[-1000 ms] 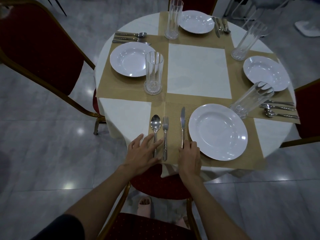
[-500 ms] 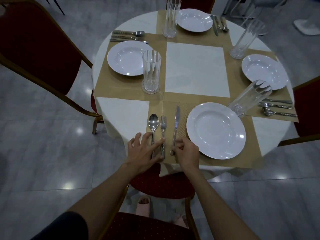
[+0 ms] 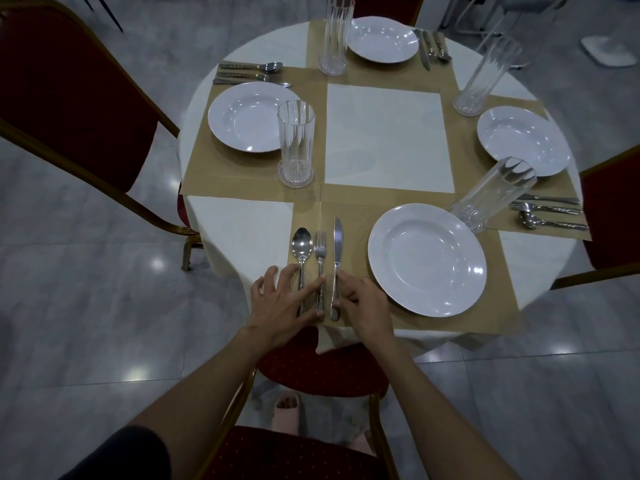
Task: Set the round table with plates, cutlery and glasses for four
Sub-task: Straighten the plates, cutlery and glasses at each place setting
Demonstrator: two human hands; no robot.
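Observation:
Near the round table's front edge [image 3: 346, 336], a spoon [image 3: 301, 244], fork [image 3: 320, 251] and knife [image 3: 337, 240] lie side by side on a tan placemat [image 3: 353, 216], left of a white plate [image 3: 426, 259]. My left hand [image 3: 282, 303] lies flat with fingers spread over the spoon and fork handles. My right hand [image 3: 362, 303] rests its curled fingertips against the right side of the knife handle without wrapping it. A tall glass [image 3: 491, 194] stands behind the near plate.
Three other places are laid: left plate [image 3: 249, 116] with glass [image 3: 296, 143] and cutlery [image 3: 249, 74], far plate [image 3: 382, 39] with glass [image 3: 334, 34], right plate [image 3: 523, 140] with glass [image 3: 486, 76] and cutlery [image 3: 550, 211]. Red chairs [image 3: 69, 98] ring the table.
The knife went from further right, through a tilt, to lying straight and close beside the fork. My right hand shifted left with it. My left hand stayed on the spoon and fork.

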